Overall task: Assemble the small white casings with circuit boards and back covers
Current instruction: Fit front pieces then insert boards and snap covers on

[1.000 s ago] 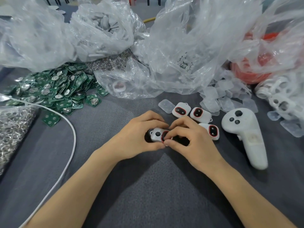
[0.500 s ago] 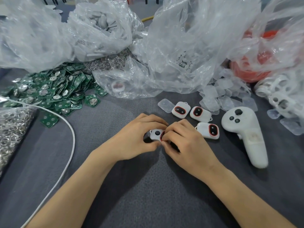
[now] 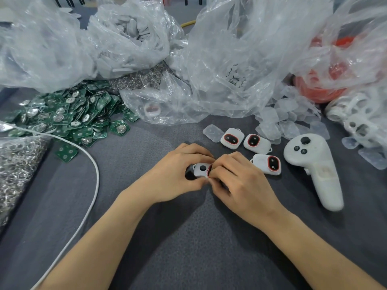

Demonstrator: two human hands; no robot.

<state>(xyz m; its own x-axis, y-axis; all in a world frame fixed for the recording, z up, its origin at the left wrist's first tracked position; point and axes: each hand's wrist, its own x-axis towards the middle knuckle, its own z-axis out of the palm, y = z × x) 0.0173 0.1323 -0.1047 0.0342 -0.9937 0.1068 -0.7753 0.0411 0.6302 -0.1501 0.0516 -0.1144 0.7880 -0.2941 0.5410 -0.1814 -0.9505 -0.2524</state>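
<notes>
Both hands meet over the grey cloth at the centre. My left hand (image 3: 178, 174) and my right hand (image 3: 240, 181) together grip a small white casing (image 3: 201, 169) with a black button and a red-ringed window; most of it is hidden by fingers. Three finished white casings lie just beyond: one (image 3: 232, 138), a second (image 3: 256, 143), a third (image 3: 267, 164). A clear back cover (image 3: 213, 132) lies beside them. A heap of green circuit boards (image 3: 67, 116) with coin cells sits at the left.
A white handheld controller (image 3: 314, 168) lies to the right. Crumpled clear plastic bags (image 3: 230, 59) of parts fill the back. A pile of clear covers (image 3: 289, 122) and white casings (image 3: 360, 122) sit at right. A white cable (image 3: 92, 164) and a bag of metal rings (image 3: 14, 164) are at left.
The hands have stayed together on the casing with only small finger shifts; my right fingers now cover more of its red-ringed end. Nothing else moved.
</notes>
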